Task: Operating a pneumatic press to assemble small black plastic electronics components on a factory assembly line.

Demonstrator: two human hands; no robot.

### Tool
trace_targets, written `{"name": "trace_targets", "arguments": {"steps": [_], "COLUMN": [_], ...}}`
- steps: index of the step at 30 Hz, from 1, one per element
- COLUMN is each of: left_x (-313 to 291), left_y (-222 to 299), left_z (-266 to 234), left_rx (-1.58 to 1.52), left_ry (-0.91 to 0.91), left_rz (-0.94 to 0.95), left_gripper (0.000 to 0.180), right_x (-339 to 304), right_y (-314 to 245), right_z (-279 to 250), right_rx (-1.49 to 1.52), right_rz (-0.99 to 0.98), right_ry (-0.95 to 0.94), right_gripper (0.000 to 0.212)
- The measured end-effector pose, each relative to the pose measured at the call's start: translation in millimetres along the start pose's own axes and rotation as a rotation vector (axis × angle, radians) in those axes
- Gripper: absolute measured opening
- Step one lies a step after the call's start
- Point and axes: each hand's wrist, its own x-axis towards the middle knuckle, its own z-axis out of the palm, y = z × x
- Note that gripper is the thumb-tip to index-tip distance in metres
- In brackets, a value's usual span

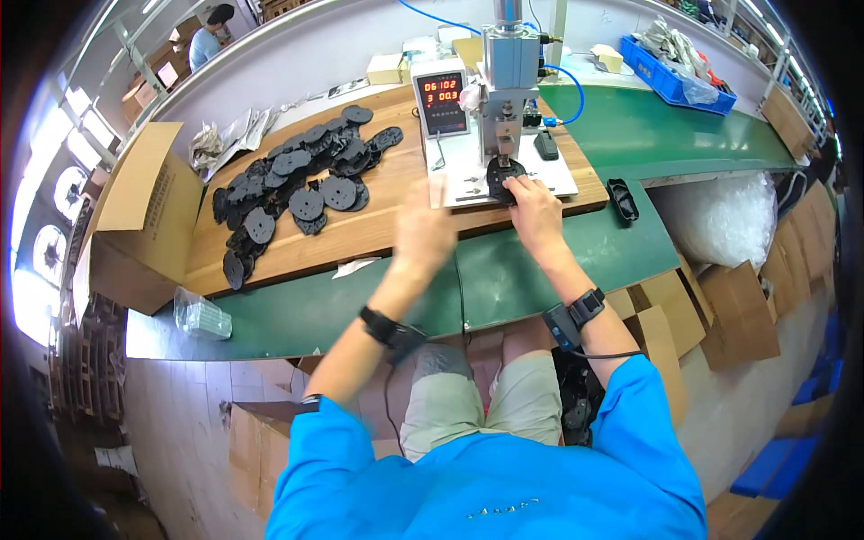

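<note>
A pneumatic press (509, 81) stands on a white base plate (549, 175) on a wooden board. Under its ram sits a black plastic part (506, 180), partly covered by my fingertips. My right hand (537, 214) grips the near edge of that part, its fingers closed. My left hand (425, 229) is smeared by motion, in front of the base plate's left side; its fingers cannot be made out. Left of the press, many flat black plastic discs (290, 162) lie in a loose pile on the wooden board (378, 193).
A control box with a red display (441, 101) stands left of the ram. A black tray-like part (622, 202) lies on the green tabletop (531, 279). Cardboard box (135, 225) and clear plastic packet (202, 317) are at left; blue crate (675, 76) far right. A person (207, 40) is beyond.
</note>
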Motion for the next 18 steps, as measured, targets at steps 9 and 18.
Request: {"name": "trace_targets", "arguments": {"steps": [9,18], "left_x": [-26.4,-27.2], "left_y": [-340.0,-320.3], "left_z": [-60.2,-70.1], "left_rx": [0.401,0.178], "left_ry": [-0.53,-0.521], "left_rz": [-0.599,-0.735], "left_gripper": [0.11,0.125], "right_x": [11.3,6.5], "right_y": [-14.6,-5.4], "right_z": [5.8,0.3], "right_rx": [-0.021,-0.061], "right_rz": [-0.01,-0.026], "right_ry": [-0.067,-0.045], "right_gripper": [0.035,0.034]}}
